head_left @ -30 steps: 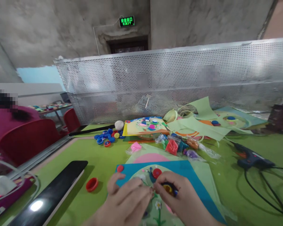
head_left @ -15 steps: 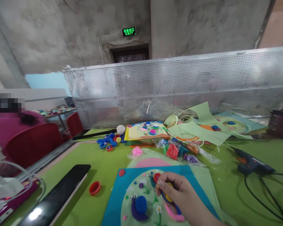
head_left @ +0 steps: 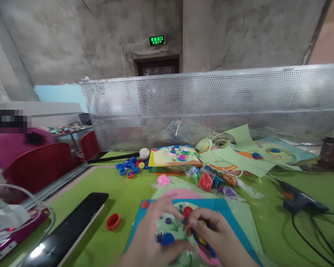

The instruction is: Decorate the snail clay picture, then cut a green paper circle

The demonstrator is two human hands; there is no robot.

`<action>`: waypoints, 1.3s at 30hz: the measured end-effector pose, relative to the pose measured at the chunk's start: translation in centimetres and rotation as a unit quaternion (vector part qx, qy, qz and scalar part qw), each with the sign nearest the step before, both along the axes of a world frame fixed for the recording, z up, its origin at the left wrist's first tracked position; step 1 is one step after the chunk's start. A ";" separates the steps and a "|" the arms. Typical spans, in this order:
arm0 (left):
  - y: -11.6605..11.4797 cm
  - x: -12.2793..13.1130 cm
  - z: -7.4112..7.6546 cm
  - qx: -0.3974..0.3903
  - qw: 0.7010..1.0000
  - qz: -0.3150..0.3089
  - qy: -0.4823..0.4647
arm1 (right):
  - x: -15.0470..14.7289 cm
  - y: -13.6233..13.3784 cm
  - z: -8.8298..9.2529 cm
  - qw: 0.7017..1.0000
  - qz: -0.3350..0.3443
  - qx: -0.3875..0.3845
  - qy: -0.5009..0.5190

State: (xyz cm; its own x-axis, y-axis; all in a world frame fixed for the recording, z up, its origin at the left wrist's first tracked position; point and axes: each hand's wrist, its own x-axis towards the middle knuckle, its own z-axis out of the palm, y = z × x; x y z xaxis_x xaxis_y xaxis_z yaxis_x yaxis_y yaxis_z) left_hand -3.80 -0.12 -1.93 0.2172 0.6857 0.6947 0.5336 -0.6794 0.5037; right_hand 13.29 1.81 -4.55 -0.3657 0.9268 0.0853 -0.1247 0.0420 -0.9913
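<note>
Our right hand [head_left: 219, 231] works over the blue card [head_left: 214, 203], thumb and fingertips drawn together at the tips; we cannot tell whether something small is pinched between them. Just under those fingers we see a round blue-and-yellow piece [head_left: 202, 228], partly covered, with a pink strip [head_left: 206, 256] curving below it. Our left hand [head_left: 150, 233] is blurred, its thumb and fingers spread apart over the left part of the card, and we make out nothing in its grasp.

Between our hands, on the card's pale green round, lie a blue disc [head_left: 167, 239], a purple flower [head_left: 169, 220] and, near our right fingertips, a red disc [head_left: 187, 211]. A flat red piece [head_left: 145, 204] sits at the far left corner.

The card lies on our green table [head_left: 100, 181]. To its left we have a red cap [head_left: 113, 221] and, past that, a long dark glossy slab [head_left: 80, 217]. Beyond the card is a small bag of pink clay [head_left: 163, 180], with a red bag [head_left: 205, 181] among other coloured bags to its right. A glue gun [head_left: 303, 200] rests well to our right.

Farther back we see a heap of mostly blue caps [head_left: 125, 167], a white ball [head_left: 144, 153], and a perforated metal screen [head_left: 211, 96].
</note>
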 end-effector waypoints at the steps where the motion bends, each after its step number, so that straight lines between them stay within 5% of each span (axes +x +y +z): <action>1: 0.1 0.5 -0.6 0.006 1.000 -0.029 0.002 | 0.0 0.0 -0.2 1.000 -0.012 0.017 -0.010; 6: 0.0 1.3 -2.1 0.034 0.999 0.009 0.009 | -0.1 -0.5 -0.4 0.988 -0.089 0.097 -0.079; 15: 0.6 0.5 -0.5 0.093 0.993 -0.002 0.072 | -0.2 -0.8 0.8 0.992 -0.004 0.031 -0.119; 24: 1.0 -0.6 -0.7 -0.015 0.995 0.057 0.076 | 0.5 -0.1 0.9 0.993 -0.023 0.042 -0.109; 39: 3.5 -1.4 -1.5 -0.041 0.998 -0.025 0.050 | 2.1 2.0 1.4 0.985 -0.091 0.010 -0.149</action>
